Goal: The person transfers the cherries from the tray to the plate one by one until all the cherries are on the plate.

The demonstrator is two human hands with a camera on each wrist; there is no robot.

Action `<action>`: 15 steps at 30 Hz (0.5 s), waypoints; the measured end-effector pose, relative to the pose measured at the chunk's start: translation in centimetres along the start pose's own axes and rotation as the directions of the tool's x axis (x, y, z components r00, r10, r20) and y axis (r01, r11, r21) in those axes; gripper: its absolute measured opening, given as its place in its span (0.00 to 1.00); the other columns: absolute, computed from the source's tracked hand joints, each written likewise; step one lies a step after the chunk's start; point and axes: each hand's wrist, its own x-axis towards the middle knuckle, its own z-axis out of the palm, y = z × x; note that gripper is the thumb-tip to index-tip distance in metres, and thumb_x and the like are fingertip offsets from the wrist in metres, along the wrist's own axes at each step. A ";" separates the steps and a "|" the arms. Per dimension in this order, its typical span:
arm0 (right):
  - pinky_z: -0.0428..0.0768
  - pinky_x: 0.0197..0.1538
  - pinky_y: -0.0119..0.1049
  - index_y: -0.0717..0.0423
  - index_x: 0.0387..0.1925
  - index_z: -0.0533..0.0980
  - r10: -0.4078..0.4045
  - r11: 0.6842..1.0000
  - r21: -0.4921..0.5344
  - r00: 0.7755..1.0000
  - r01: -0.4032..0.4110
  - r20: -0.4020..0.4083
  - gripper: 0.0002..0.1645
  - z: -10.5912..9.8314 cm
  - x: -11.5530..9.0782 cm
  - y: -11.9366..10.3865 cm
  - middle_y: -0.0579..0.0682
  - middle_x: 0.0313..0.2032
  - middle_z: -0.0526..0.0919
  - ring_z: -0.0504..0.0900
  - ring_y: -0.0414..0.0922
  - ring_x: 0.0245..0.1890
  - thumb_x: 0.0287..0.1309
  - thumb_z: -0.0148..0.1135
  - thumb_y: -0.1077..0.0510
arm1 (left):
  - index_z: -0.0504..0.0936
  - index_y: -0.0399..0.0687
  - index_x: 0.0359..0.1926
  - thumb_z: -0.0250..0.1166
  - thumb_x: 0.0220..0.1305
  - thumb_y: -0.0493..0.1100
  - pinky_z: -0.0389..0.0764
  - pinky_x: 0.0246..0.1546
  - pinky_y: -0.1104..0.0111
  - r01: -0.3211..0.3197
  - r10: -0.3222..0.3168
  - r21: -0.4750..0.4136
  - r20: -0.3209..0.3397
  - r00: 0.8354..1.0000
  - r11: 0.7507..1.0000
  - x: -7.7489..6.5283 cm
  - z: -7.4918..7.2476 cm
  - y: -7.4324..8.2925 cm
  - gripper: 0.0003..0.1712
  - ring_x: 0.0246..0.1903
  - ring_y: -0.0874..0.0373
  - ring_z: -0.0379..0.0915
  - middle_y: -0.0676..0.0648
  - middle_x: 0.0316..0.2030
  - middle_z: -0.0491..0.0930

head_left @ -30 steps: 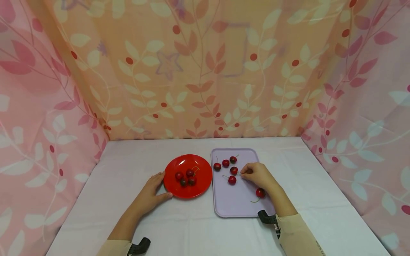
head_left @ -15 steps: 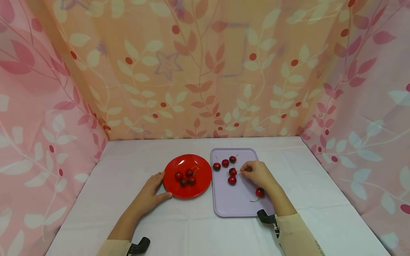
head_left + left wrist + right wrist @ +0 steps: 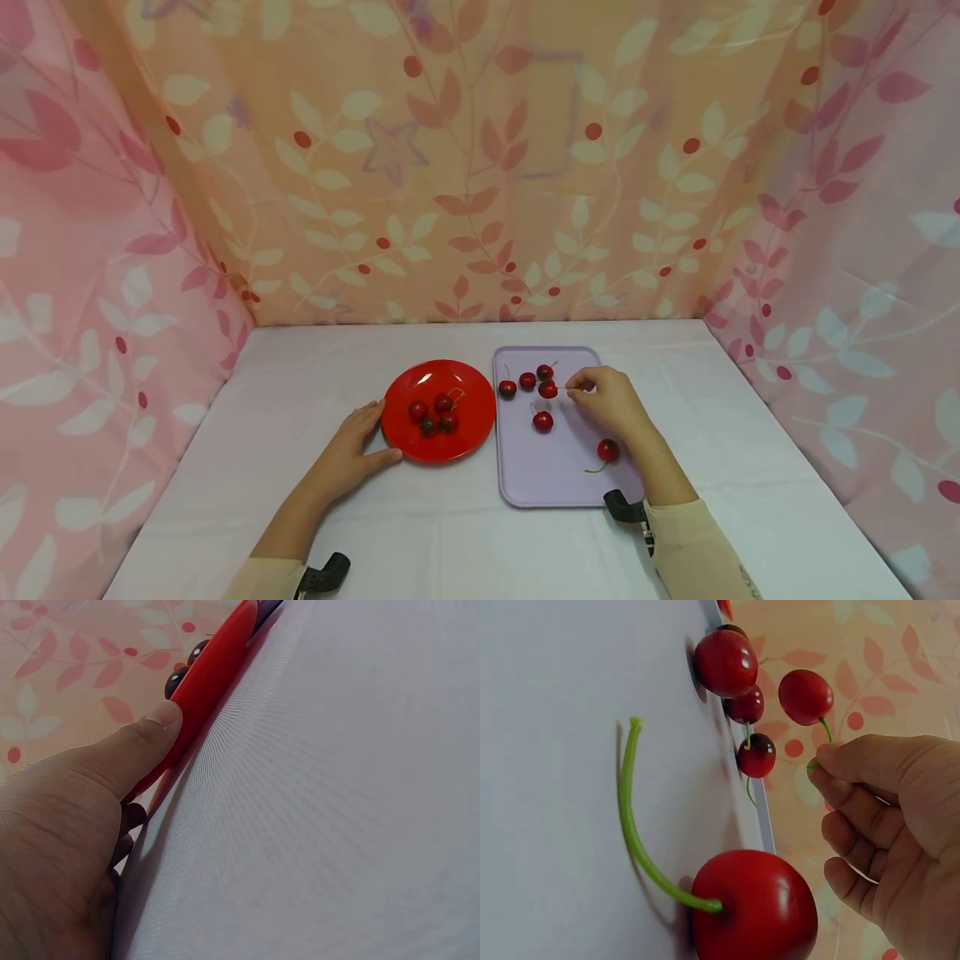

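In the head view, my left hand (image 3: 352, 450) rests against the left rim of a red plate (image 3: 472, 433), thumb and fingers spread along its edge. Several cherries (image 3: 443, 403) lie on that plate. My right hand (image 3: 611, 404) is above a lilac tray (image 3: 532, 483) and pinches the stem of a cherry (image 3: 548, 389) between thumb and fingertips. The right wrist view shows this held cherry (image 3: 805, 697) hanging clear of the tray. Other cherries stay on the tray, one of them (image 3: 608, 450) near the right forearm. The left wrist view shows the thumb (image 3: 161, 720) on the plate's side.
A white cloth (image 3: 450, 542) covers the table. Plate and tray stand side by side, almost touching. Patterned curtains (image 3: 480, 167) enclose the back and both sides. Close to the right wrist camera lies a large-looking cherry (image 3: 757, 907) with a curved green stem.
My right hand has lifted the pinched cherry by its stem, away from the cherry in front of it, moving slightly up and back. The left hand and plate have stayed in place.
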 end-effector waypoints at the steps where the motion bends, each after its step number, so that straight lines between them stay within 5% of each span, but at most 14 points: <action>1: 0.77 0.45 0.43 0.45 0.36 0.87 -0.011 1.000 0.000 1.000 0.011 0.000 0.02 0.0 0.0 -0.1 0.45 0.36 0.86 0.80 0.48 0.41 0.60 0.72 0.56 | 0.57 0.51 0.81 0.73 0.58 0.66 0.54 0.74 0.38 0.001 -0.001 0.000 0.002 1.000 1.000 0.0 0.0 0.0 0.58 0.78 0.38 0.47 0.41 0.78 0.59; 15: 0.75 0.47 0.43 0.50 0.36 0.88 -0.146 0.989 0.006 0.989 0.146 0.014 0.04 0.1 1.8 -3.8 0.41 0.32 0.86 0.79 0.50 0.42 0.60 0.73 0.55 | 0.58 0.52 0.80 0.74 0.57 0.65 0.54 0.74 0.38 -0.010 0.010 -0.015 -0.009 1.000 1.000 0.0 0.0 0.0 0.57 0.78 0.38 0.48 0.41 0.78 0.59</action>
